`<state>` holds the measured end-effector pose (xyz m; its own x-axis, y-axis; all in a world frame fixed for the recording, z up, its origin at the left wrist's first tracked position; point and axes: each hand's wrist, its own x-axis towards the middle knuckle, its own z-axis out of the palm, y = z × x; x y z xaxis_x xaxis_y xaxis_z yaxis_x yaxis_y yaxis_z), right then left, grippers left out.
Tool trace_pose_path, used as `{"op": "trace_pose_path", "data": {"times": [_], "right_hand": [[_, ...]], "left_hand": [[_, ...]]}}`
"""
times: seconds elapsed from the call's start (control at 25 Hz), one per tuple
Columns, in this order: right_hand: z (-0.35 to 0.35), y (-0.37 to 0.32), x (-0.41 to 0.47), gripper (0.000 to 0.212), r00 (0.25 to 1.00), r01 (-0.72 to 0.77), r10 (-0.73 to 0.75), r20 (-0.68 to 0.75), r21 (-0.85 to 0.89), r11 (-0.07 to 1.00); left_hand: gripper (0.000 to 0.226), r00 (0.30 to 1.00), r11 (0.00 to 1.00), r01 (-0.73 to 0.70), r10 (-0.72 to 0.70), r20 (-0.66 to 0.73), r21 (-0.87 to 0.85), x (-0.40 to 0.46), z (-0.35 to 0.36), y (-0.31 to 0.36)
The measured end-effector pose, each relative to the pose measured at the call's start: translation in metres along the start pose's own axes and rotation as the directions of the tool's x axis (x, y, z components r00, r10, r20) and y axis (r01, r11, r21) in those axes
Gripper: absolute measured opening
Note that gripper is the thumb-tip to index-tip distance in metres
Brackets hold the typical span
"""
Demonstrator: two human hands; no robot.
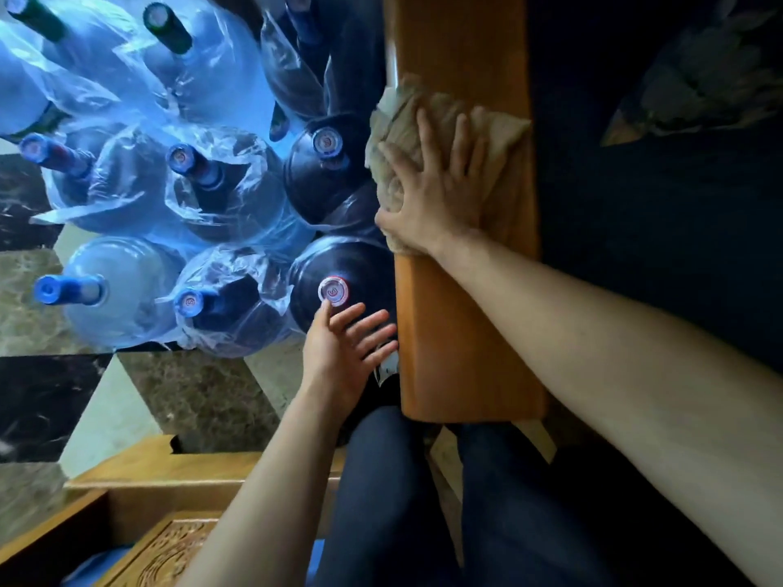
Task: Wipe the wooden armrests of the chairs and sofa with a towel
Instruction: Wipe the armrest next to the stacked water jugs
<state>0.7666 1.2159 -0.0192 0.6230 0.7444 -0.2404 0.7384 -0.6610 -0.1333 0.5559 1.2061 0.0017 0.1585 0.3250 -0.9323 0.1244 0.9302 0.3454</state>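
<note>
**A:** From the head camera, where do we stand?

**B:** Our right hand lies flat on the towel, fingers spread, palm pressing the cloth onto the wooden armrest. So that grip is wide and pinning the towel, not pinching it. The towel is bunched about midway along the armrest and spills a little over its left edge.

**A:** And the left hand?

**B:** Spread loosely and empty, hovering just beside the armrest's left side, above the cap of a dark water bottle. More water jugs, some in plastic bags, crowd the tiled floor on that side.

**A:** How do we do this stroke well?

**B:** We judge that long passes along the grain, with even palm pressure, suit best. We should take the cloth right to the near end and fold it over both edges, since the overhang can clean the side face too. Keeping the free hand clear of the bottles seems wise; a knocked jug would be a nuisance.
</note>
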Motion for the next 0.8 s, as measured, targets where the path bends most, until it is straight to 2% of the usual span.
{"op": "trace_pose_path", "data": {"times": [0.08,0.12,0.2,0.28,0.36,0.4,0.48,0.52,0.56,0.6,0.64,0.68,0.72,0.76,0.8], "right_hand": [[0.011,-0.005,-0.066,0.061,0.989,0.145,-0.144,-0.032,0.005,0.989],[0.021,-0.006,-0.106,0.051,0.981,0.193,-0.192,-0.039,0.026,0.981],[0.038,-0.005,-0.179,0.041,0.971,0.236,-0.234,-0.039,0.078,0.969],[0.051,-0.001,-0.233,0.042,0.976,0.217,-0.218,-0.008,0.125,0.968],[0.054,0.008,-0.264,0.049,0.977,0.204,-0.211,0.02,0.17,0.964],[0.05,0.016,-0.27,0.051,0.976,0.205,-0.217,0.035,0.207,0.957],[0.037,0.026,-0.277,0.05,0.976,0.192,-0.215,0.037,0.324,0.926],[0.033,0.03,-0.281,0.049,0.989,0.128,-0.147,0.019,0.387,0.913],[0.03,0.032,-0.284,0.048,1.0,0.015,-0.013,-0.008,0.439,0.898],[0.028,0.032,-0.289,0.049,0.982,-0.153,0.189,-0.028,0.477,0.866],[0.027,0.031,-0.292,0.055,0.912,-0.344,0.409,-0.009,0.528,0.777],[0.027,0.028,-0.295,0.066,0.81,-0.503,0.583,0.067,0.592,0.63],[0.027,0.024,-0.298,0.08,0.719,-0.596,0.668,0.189,0.662,0.454],[0.028,0.02,-0.301,0.092,0.676,-0.626,0.675,0.296,0.713,0.314],[0.029,0.018,-0.303,0.101,0.668,-0.625,0.652,0.357,0.746,0.232]], "left_hand": [[0.056,0.999,0.993,0.046,-0.045,0.012,-0.111,0.002,-0.004,0.009],[0.054,0.999,0.997,0.045,-0.044,0.015,-0.059,0.001,-0.004,0.014],[0.044,0.999,0.957,0.026,-0.038,0.036,0.291,-0.004,-0.001,0.012],[0.038,0.989,0.812,-0.06,-0.032,0.147,0.581,-0.015,0.002,-0.005],[0.064,0.984,0.712,-0.07,-0.067,0.167,0.698,-0.029,0.002,-0.03],[0.077,0.988,0.704,-0.053,-0.067,0.14,0.708,-0.036,0.001,-0.039],[0.081,0.996,0.722,-0.046,-0.016,0.083,0.69,-0.041,-0.002,-0.052],[0.08,0.998,0.723,-0.048,0.0,0.069,0.689,-0.041,-0.004,-0.054],[0.081,0.998,0.717,-0.055,0.017,0.062,0.695,-0.039,-0.005,-0.054],[0.082,0.997,0.705,-0.073,0.035,0.068,0.705,-0.038,-0.007,-0.054],[0.081,0.995,0.685,-0.096,0.052,0.083,0.723,-0.037,-0.008,-0.053],[0.074,0.993,0.666,-0.118,0.066,0.099,0.737,-0.037,-0.009,-0.053],[0.062,0.991,0.649,-0.135,0.072,0.116,0.749,-0.04,-0.009,-0.054],[0.051,0.989,0.642,-0.144,0.068,0.131,0.753,-0.044,-0.009,-0.057],[0.044,0.989,0.64,-0.143,0.061,0.136,0.755,-0.047,-0.008,-0.06]]}}
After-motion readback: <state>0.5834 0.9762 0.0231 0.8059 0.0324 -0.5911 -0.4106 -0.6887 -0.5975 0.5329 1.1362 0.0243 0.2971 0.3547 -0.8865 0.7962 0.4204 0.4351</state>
